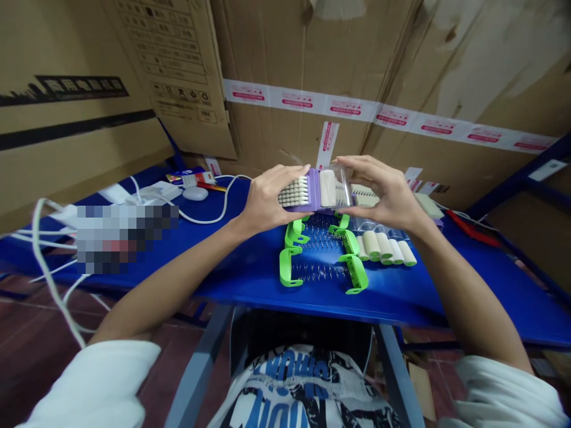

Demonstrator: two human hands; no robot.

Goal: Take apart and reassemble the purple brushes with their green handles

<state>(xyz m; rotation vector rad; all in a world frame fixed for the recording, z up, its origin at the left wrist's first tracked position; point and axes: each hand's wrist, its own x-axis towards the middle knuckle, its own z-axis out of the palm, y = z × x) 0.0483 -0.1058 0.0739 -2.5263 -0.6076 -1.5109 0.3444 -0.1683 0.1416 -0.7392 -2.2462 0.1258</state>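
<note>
Both hands hold a purple roller tool (312,191) up above the blue table (250,273). My left hand (267,202) grips its left end, where rows of white studs show. My right hand (383,190) is closed on its right end, around a clear plastic cover (341,185) over a white roll. Below the hands lie three green-ended spring rollers (321,261) in a stack. A row of several white rolls with green ends (388,248) lies just right of them.
White cables (209,217) and a white mouse (195,193) lie on the table's left part. A red pen-like item (473,233) rests at the right. Tall cardboard boxes (312,71) stand close behind the table. A blurred patch covers something at the left.
</note>
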